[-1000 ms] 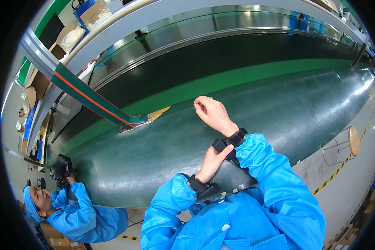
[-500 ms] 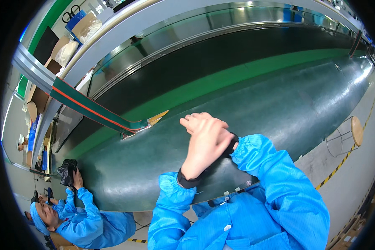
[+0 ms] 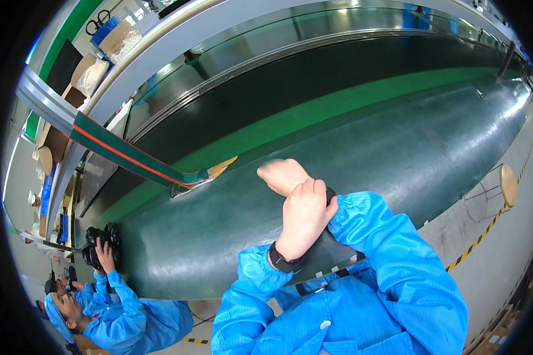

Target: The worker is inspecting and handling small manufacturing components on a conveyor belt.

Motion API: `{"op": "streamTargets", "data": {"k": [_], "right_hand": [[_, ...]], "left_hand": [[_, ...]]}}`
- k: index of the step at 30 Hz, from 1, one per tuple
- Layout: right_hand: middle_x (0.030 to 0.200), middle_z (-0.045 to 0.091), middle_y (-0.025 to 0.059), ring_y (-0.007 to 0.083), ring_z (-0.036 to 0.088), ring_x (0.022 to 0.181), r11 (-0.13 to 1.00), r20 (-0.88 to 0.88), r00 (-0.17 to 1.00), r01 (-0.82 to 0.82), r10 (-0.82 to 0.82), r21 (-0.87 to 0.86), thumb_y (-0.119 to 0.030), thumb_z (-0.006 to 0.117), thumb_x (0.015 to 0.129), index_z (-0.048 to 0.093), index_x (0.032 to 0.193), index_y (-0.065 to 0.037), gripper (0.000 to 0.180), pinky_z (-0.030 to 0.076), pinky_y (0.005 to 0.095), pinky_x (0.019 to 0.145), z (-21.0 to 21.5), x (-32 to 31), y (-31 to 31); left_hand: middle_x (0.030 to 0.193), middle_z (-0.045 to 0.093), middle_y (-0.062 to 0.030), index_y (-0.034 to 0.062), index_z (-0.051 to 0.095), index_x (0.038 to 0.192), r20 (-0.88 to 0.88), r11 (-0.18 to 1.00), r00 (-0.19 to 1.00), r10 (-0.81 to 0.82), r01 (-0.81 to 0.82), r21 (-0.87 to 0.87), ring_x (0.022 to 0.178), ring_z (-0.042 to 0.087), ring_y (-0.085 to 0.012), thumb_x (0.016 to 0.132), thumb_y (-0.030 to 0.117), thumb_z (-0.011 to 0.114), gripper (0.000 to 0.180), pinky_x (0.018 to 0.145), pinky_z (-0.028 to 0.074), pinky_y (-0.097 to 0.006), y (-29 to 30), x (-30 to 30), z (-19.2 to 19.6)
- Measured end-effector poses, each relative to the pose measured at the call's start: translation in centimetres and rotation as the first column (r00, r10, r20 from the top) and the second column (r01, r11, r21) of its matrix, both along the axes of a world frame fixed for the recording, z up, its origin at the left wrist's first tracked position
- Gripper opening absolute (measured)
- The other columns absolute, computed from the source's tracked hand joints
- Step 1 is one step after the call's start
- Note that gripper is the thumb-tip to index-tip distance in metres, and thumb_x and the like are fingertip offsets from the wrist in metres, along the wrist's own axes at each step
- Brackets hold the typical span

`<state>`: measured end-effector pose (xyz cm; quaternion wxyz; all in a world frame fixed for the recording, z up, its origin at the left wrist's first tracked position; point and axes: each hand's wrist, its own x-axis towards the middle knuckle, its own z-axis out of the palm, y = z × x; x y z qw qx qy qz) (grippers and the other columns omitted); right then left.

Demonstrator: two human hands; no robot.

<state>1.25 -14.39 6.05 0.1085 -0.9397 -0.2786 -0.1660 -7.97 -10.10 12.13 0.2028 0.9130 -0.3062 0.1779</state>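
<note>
1. Counts two hands over green worktop (image 3: 408,163): left hand (image 3: 305,216), right hand (image 3: 283,176).
2. Counts two black wristbands (image 3: 285,260) over worktop's near side, one per wrist.
3. Shows left fingers (image 3: 310,187) wrapped round right wrist; cannot tell spread of blurred right fingers (image 3: 269,170).
4. Counts one round stool (image 3: 508,186) right of worktop.

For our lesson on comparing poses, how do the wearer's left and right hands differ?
The left hand lies on top, while the right hand extends from beneath it above the green work surface. The left hand's black wristband shows plainly; the right hand's dark band is mostly hidden. Both hands are bare and emerge from blue sleeves.
</note>
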Motion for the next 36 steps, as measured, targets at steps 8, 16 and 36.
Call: {"op": "streamTargets", "data": {"k": [8, 16, 36], "right_hand": [[0.083, 0.064, 0.0107, 0.0273, 0.064, 0.08, 0.996, -0.072, 0.997, -0.005, 0.011, 0.088, -0.01, 0.057, 0.08, 0.056, 0.086, -0.005, 0.007, 0.054, 0.0382, 0.065, 0.7, 0.4, -1.1], [0.081, 0.063, 0.0124, 0.0293, 0.064, 0.079, 0.996, -0.147, 0.989, 0.007, 0.007, 0.092, -0.01, 0.057, 0.082, 0.055, 0.084, -0.004, 0.007, 0.053, 0.0394, 0.064, 1.7, 0.2, -2.1], [0.086, 0.059, 0.0081, 0.0181, 0.058, 0.083, 0.587, -0.279, 0.729, -0.202, 0.625, 0.784, -0.014, 0.067, 0.079, 0.06, 0.093, -0.002, 0.02, 0.048, 0.031, 0.078, 6.1, -3.6, 0.0]], "left_hand": [[0.08, 0.058, -0.0124, 0.0014, 0.057, 0.085, -0.183, 0.97, 0.961, -0.206, 0.175, -0.169, 0.079, 0.062, -0.028, 0.075, 0.019, 0.071, 0.025, 0.067, 0.051, -0.037, 0.9, 0.9, 0.4], [0.081, 0.06, -0.0074, 0.004, 0.059, 0.084, -0.116, 0.979, 0.977, -0.177, 0.163, -0.121, 0.076, 0.063, -0.0231, 0.073, 0.021, 0.073, 0.024, 0.063, 0.05, -0.033, 0.7, 0.7, 1.3], [0.077, 0.05, 0.002, 0.0102, 0.052, 0.089, -0.518, -0.333, 0.832, -0.198, -0.554, -0.763, 0.055, 0.041, -0.0061, 0.089, 0.02, 0.058, 0.011, 0.049, 0.034, -0.02, 8.7, 12.2, -3.9]]}}
